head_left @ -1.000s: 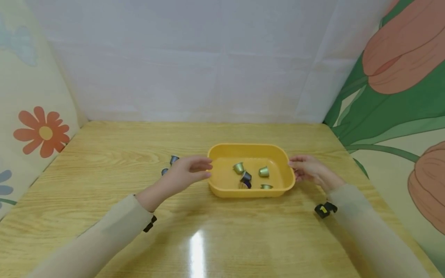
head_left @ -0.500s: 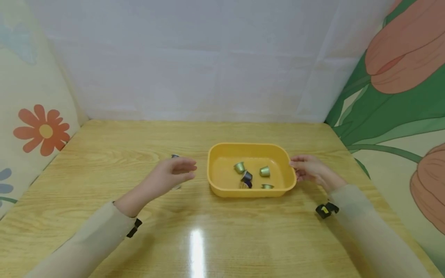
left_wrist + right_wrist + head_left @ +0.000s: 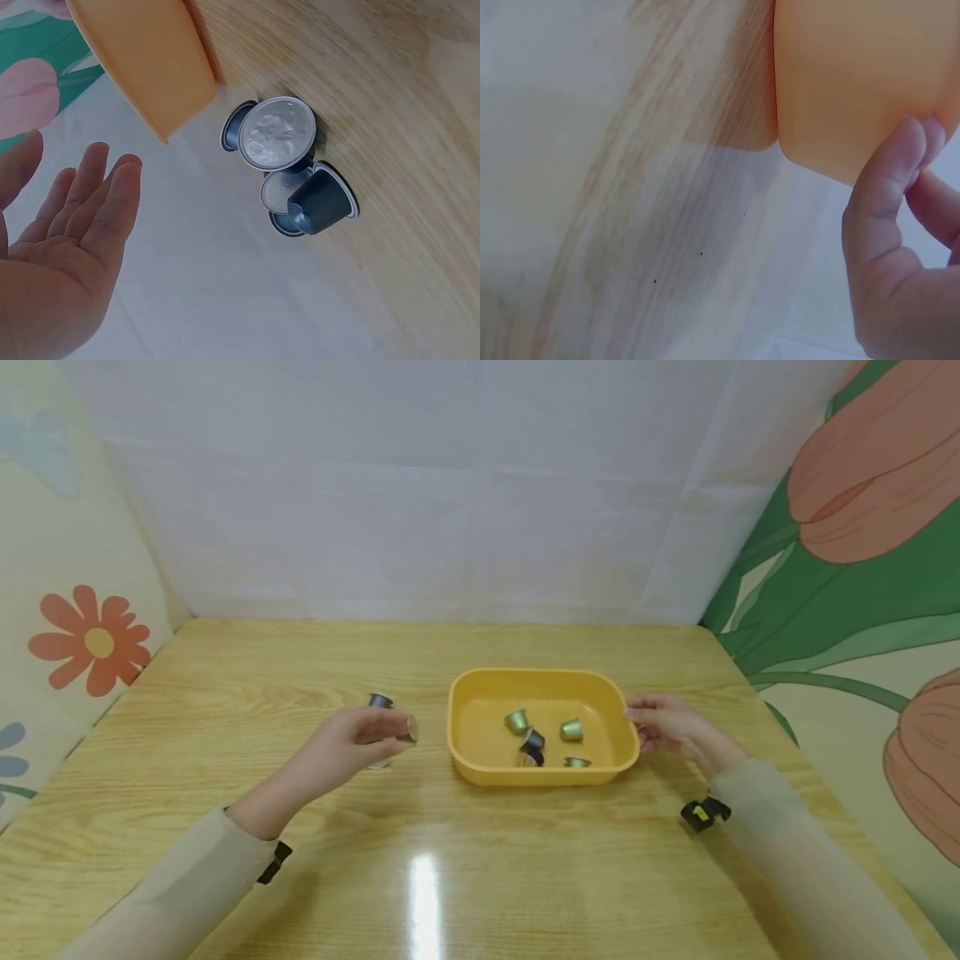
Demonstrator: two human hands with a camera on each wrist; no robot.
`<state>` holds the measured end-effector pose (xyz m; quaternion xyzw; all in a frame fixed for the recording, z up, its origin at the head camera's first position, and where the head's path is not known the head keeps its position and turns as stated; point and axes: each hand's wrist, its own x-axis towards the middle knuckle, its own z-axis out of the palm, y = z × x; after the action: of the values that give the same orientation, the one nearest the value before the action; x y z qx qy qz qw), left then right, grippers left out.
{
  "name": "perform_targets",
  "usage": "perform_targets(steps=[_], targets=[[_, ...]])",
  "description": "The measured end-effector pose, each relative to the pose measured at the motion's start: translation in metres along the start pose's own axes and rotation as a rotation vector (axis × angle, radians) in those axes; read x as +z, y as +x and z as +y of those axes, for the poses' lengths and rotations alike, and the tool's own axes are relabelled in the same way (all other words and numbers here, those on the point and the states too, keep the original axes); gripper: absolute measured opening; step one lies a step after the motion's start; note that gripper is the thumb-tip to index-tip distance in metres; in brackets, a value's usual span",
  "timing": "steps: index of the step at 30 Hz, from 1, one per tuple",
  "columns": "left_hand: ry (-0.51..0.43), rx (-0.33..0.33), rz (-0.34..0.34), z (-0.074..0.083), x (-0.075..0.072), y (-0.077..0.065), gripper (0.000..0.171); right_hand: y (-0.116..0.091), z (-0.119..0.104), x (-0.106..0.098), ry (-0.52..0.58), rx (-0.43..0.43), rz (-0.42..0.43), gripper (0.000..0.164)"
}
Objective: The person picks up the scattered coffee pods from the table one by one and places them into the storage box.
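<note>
My left hand (image 3: 330, 756) hovers over the table beside several dark coffee capsules (image 3: 322, 201). In the left wrist view its thumb and fingers stand apart with nothing between them. One silver-lidded capsule (image 3: 276, 133) lies uppermost in the small cluster there. In the head view a dark capsule (image 3: 380, 701) shows behind the hand, and another capsule (image 3: 412, 730) shows at the fingertips. My right hand (image 3: 671, 727) pinches the right end of a yellow tub (image 3: 540, 777). Inside lie green capsules (image 3: 572, 730) and dark ones (image 3: 533, 741).
The wooden table (image 3: 570, 877) meets a white cloth backdrop (image 3: 420, 527) at its far edge. Flower-printed panels (image 3: 862, 627) flank both sides. Wood surface extends in front of the tub and left of the capsules.
My left hand has drawn back leftward from the tub to the loose capsules, which show more around its fingers now. My right hand and the tub have hardly moved.
</note>
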<state>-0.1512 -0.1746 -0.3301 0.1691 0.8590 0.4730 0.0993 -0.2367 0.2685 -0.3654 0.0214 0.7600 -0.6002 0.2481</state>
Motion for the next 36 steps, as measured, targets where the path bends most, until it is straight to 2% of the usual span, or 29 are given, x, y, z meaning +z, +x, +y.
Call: perform_targets(steps=[11, 17, 21, 25, 36], targets=[[0.065, -0.044, 0.031, -0.009, -0.002, -0.008, 0.041, 0.001, 0.0, 0.0, 0.006, 0.005, -0.006, 0.039], [0.134, -0.051, 0.051, -0.013, -0.002, -0.012, 0.044, 0.0, 0.0, -0.001, 0.008, 0.007, -0.008, 0.038], [0.164, -0.08, 0.052, -0.016, -0.003, -0.013, 0.045, 0.0, 0.0, 0.0, 0.008, -0.002, -0.012, 0.037], [0.194, -0.108, 0.065, -0.02, -0.004, -0.012, 0.048, 0.0, 0.001, -0.001, 0.01, -0.004, -0.018, 0.038], [0.234, -0.127, 0.066, -0.037, -0.008, -0.004, 0.053, 0.0, -0.001, -0.001, 0.0, -0.009, -0.025, 0.038]])
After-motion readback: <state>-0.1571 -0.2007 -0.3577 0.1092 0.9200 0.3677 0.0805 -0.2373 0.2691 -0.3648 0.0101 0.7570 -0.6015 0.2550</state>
